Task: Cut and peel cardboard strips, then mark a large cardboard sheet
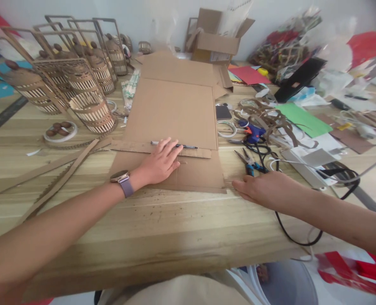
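My left hand [162,163], a watch on its wrist, lies palm down with fingers spread on a flat sheet of cardboard [175,112]. Beneath its fingers are a long narrow cardboard strip [132,146] and a dark pen [189,147] lying across the sheet. My right hand [264,188] is low over the wooden table, just right of the cardboard's near corner, fingers stretched leftward and nothing visible in them. Right beyond it lie pliers [246,159] with blue-and-black handles, jaws spread; whether the hand touches the handles I cannot tell.
Several cardboard lanterns [92,112] with tall handles stand at the left, near loose cardboard strips [63,180] and a tape ring [60,132]. Rightward lie a blue glue gun [254,132], a power strip [305,167], cables and green paper [304,119]. An open box [218,44] stands behind.
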Motion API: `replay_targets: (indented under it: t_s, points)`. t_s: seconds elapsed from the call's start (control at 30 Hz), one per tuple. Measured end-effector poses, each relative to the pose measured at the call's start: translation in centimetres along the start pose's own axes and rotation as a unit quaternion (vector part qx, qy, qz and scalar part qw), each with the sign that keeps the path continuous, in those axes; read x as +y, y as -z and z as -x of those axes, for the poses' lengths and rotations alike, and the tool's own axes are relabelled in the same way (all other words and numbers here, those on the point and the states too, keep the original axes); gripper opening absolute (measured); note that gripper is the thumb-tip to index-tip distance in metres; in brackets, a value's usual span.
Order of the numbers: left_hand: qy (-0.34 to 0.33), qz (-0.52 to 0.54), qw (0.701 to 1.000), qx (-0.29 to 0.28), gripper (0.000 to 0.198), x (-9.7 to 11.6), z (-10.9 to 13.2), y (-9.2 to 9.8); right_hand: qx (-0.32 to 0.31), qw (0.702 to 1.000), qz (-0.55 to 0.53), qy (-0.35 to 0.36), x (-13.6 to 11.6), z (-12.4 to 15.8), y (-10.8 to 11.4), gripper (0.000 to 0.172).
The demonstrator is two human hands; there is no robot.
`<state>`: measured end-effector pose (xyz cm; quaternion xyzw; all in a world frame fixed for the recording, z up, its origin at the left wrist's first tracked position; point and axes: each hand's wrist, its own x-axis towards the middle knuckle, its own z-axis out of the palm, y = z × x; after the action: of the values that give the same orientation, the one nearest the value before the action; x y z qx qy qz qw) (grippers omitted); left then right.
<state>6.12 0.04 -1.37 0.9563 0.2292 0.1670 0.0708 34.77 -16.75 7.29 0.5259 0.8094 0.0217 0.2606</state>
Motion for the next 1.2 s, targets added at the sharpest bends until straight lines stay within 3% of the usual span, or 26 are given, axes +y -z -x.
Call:
replay_targets:
  t_s: [0.1,0.2,0.3,0.47,0.67,0.8,0.97,1.07,1.2]
  points:
    - [0.001,-0.002,1.0,0.002,0.053,0.1,0.0,-0.1,-0.051,0.998,0.029,-0.01,0.8,0.5,0.9,0.019]
    - [0.001,-0.009,1.0,0.006,0.053,0.1,-0.1,-0.3,0.001,1.0,-0.002,-0.021,0.2,0.2,2.1,0.027]
    - [0.0,-0.004,1.0,0.011,0.053,0.2,-0.2,-0.3,0.066,0.997,-0.04,-0.011,-2.4,-1.3,3.0,0.033]
    - [0.015,0.039,0.999,0.031,0.051,-0.1,0.0,0.1,0.094,0.993,-0.067,0.032,-6.0,-4.2,3.2,0.028]
    - [0.037,0.049,0.997,0.05,0.05,-1.1,1.6,2.3,0.069,0.995,-0.067,0.017,-3.9,-3.7,1.9,0.039]
    - [0.034,0.014,0.998,0.045,0.049,-2.1,2.6,3.9,0.056,0.996,-0.069,0.021,-1.8,-3.2,1.6,0.036]
    - [0.015,-0.038,0.999,-0.012,0.055,-2.6,2.6,3.6,0.054,0.994,-0.081,0.041,-2.1,-5.2,4.1,0.028]
    - [0.013,-0.052,0.997,-0.051,0.061,-2.3,2.6,2.7,0.067,0.995,-0.063,0.049,-4.3,-7.4,6.0,0.028]
    - [0.007,-0.067,0.997,-0.041,0.062,-2.1,2.9,2.1,0.076,0.991,-0.054,0.09,-7.6,-9.9,8.0,0.025]
